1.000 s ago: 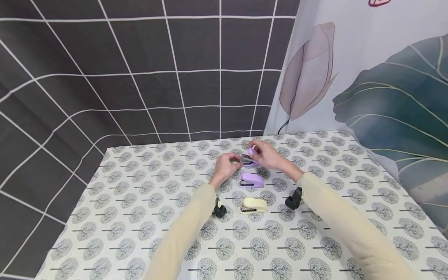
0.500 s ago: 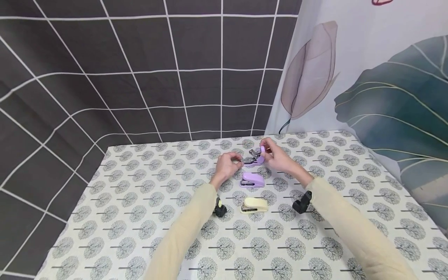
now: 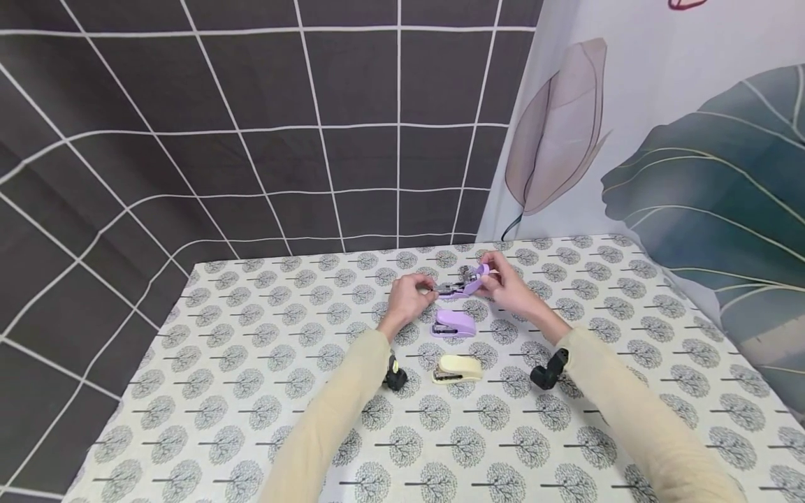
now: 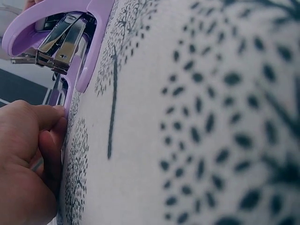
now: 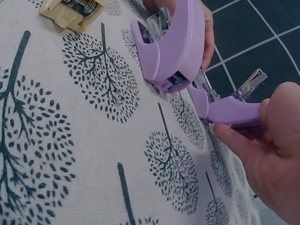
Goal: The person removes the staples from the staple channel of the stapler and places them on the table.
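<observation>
Head view: left hand pinches the stapler by its base; right hand grips its lid. Likely light, stiff, slick; best held there, clear of metal between the fingers.

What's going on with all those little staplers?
A person has one purple stapler opened wide on the tree-print cloth. The left hand pinches one end, and the right hand holds the purple top, which is tipped back so the metal insides show. Nearer the person, a second purple stapler and a cream stapler sit in a row, with no hand on them.
</observation>
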